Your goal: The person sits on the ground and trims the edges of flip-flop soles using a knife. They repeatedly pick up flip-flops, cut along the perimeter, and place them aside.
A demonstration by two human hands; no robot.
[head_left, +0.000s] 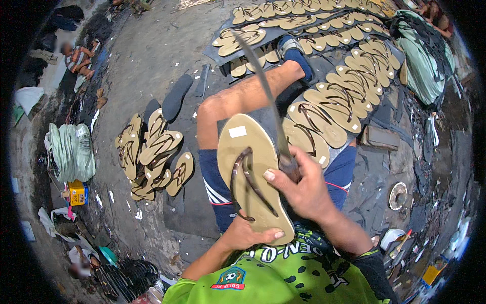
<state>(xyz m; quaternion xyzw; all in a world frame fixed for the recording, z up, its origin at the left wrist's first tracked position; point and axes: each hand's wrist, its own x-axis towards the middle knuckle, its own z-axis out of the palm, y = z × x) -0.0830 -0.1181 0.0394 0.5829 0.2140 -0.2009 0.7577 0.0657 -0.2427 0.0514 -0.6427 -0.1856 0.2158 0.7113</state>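
A tan flip-flop (233, 152) with dark brown straps and a small white sticker lies tilted over my lap, toe end away from me. My left hand (248, 235) grips it at the heel end, thumb on top and fingers partly hidden beneath. Closed around the handle of a long, narrow knife (271, 96) is my right hand (306, 187). Its thumb presses on the flip-flop's right side. The blade points up and away, passing along the right edge of the sole.
Finished-looking flip-flops (324, 121) stand in rows at right and far ahead. A loose pile (164, 152) sits left, near a dark sole sheet (177, 96). Pale green sacks (73, 152) and a yellow box (77, 192) are farther left. A brownish block (379, 138) lies right.
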